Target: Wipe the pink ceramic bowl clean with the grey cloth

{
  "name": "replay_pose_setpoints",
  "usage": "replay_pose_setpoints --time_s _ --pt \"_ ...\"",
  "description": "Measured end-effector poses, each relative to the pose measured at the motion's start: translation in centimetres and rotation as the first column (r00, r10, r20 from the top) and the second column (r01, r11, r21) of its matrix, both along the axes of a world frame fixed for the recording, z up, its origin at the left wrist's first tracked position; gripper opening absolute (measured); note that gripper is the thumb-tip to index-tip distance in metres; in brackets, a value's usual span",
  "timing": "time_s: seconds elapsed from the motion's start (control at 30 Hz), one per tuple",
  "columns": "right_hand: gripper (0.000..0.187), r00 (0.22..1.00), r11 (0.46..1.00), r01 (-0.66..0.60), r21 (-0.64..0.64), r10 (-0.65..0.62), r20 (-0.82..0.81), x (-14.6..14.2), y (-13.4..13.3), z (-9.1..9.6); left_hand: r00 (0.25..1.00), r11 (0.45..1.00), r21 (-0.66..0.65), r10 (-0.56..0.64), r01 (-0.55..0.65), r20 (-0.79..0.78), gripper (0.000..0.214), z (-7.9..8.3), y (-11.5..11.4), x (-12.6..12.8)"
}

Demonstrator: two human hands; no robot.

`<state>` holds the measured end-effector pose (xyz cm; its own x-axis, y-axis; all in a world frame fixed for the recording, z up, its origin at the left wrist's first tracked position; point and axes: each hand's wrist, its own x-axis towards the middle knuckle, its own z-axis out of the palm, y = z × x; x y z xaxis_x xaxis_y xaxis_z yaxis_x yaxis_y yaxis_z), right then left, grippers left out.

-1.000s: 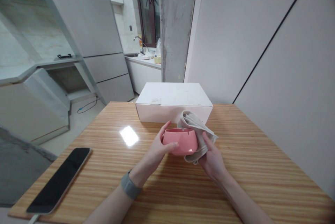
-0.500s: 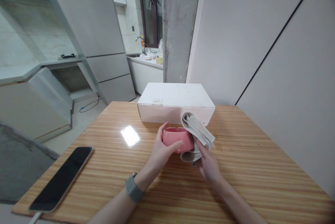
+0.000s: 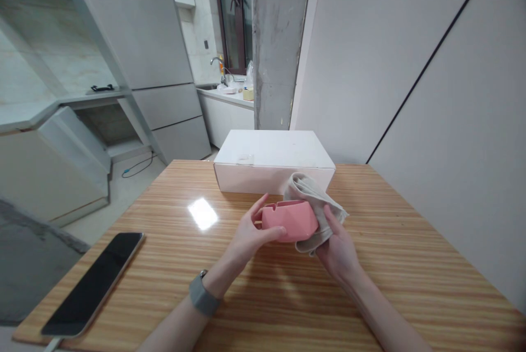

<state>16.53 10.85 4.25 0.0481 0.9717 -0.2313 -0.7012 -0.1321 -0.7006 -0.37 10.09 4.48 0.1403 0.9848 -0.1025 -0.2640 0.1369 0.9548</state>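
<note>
My left hand (image 3: 250, 231) grips a pink faceted ashtray (image 3: 292, 221) with notches in its rim, thumb on the near side and fingers behind. The ashtray is held above the table. A folded light-grey cloth (image 3: 314, 198) is in my right hand (image 3: 339, 248), thumb on top and the other fingers mostly hidden under it. The cloth presses against the ashtray's right side and stands up behind it. A watch with a grey band (image 3: 204, 295) is on my left wrist.
Behind my hands a white box (image 3: 273, 163) lies on the wood-grain table (image 3: 394, 264). At the left edge rests a black-screened phone (image 3: 96, 280) with a white cable (image 3: 54, 344). A pale wall (image 3: 394, 67) runs along the right; a fridge (image 3: 135, 28) stands beyond the table.
Both hands have shifted slightly right with the ashtray and cloth. The ashtray has turned, showing more of its faceted side, and the cloth has spread a little further out on the right.
</note>
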Motion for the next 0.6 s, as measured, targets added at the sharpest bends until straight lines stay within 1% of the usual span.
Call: replay_pose_setpoints --time_s 0.1,0.2,0.27,0.37,0.47,0.6 --pt "0.038 0.999 0.999 -0.040 -0.011 0.040 -0.002 -0.3 -0.1 -0.1 0.999 1.000 0.005 -0.022 0.022 0.032 0.107 -0.2 0.1 0.0" --pt "0.044 0.998 0.998 -0.057 -0.011 0.057 0.011 -0.5 -0.2 -0.2 1.000 1.000 -0.002 0.012 -0.012 0.007 0.102 -0.3 0.0 0.2" --pt "0.045 0.999 0.999 -0.043 0.006 0.042 0.019 -0.5 -0.3 -0.3 0.999 0.999 0.023 0.035 -0.035 -0.017 0.098 -0.2 -0.2 0.3" --pt "0.044 0.999 0.999 -0.018 0.037 0.017 0.030 -0.6 -0.4 -0.5 0.997 0.994 0.095 0.056 -0.051 -0.059 0.096 0.1 -0.5 0.5" --pt "0.044 0.998 1.000 0.002 0.015 -0.003 0.065 -0.7 -0.7 -1.0 0.984 0.977 0.186 0.129 -0.104 -0.127 0.093 0.2 -0.7 0.7" --pt "0.044 0.995 0.998 0.051 0.028 -0.054 0.089 -1.0 -0.9 -1.9 0.930 0.915 0.362 0.277 -0.179 -0.240 0.091 -0.1 -0.7 0.8"
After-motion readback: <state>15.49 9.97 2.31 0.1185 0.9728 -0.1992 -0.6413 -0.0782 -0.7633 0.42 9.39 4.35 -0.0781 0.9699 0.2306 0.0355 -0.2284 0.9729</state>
